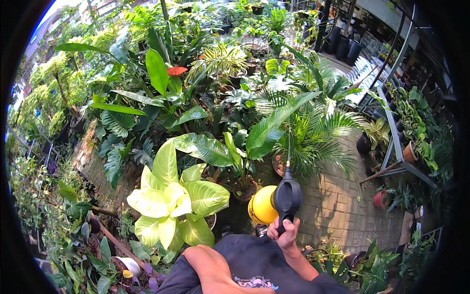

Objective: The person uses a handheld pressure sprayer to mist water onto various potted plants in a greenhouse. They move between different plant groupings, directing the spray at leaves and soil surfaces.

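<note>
My right hand [285, 232] is curled around the black handle [287, 196] of a yellow spray bottle [263, 203], held out before me near a feathery palm [320, 131] (a pale-leaved plant [172, 200] stands to its left). My left hand is out of view, so I can't tell its state.

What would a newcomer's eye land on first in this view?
Probably the bright yellow sprayer with its black head, just below and right of centre, held in the right grip. Left of it, the big pale yellow-green plant glows; a small red-orange bloom stands out farther back, upper left.
</note>
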### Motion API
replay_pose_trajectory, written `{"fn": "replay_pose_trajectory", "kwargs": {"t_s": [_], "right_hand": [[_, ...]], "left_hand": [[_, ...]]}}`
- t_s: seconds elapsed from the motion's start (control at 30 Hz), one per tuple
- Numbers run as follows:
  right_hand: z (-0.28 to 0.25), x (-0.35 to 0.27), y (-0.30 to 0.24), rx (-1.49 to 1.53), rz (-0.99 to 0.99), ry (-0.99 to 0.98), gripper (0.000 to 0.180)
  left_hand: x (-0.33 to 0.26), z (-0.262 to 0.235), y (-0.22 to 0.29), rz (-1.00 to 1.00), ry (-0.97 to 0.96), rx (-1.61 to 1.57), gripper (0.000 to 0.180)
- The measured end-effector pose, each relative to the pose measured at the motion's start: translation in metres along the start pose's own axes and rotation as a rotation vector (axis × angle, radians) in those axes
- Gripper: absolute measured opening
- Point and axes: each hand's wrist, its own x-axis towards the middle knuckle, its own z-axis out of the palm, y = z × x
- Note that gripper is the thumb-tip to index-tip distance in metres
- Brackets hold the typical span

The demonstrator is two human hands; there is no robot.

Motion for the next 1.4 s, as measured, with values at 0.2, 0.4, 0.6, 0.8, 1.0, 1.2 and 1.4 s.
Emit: {"fn": "replay_pose_trajectory", "kwargs": {"t_s": [0.2,0.4,0.6,0.8,1.0,1.2,1.4], "right_hand": [[0.029,-0.002,0.017,-0.060,-0.054,0.021,0.032],[0.053,-0.007,0.048,-0.133,-0.138,0.092,0.038],[0.080,-0.026,0.073,-0.138,-0.096,0.141,0.036],[0.095,-0.036,0.095,-0.050,-0.099,0.152,0.031],[0.100,-0.036,0.109,-0.172,-0.104,0.112,0.031],[0.098,-0.037,0.101,-0.312,-0.099,0.061,0.030],[0.092,-0.035,0.095,-0.444,0.017,-0.015,0.041]], "left_hand": [[-0.043,-0.033,0.007,-0.020,0.066,0.372,0.030],[-0.096,-0.084,-0.034,-0.271,0.917,0.666,0.016],[-0.140,-0.118,-0.094,-0.350,0.960,0.686,0.046],[-0.171,-0.122,-0.114,-0.367,0.876,0.300,0.056],[-0.189,-0.125,-0.129,-0.312,0.991,0.079,0.062],[-0.195,-0.121,-0.130,-0.283,1.058,0.114,0.060],[-0.198,-0.130,-0.127,-0.290,1.008,0.253,0.061]]}}
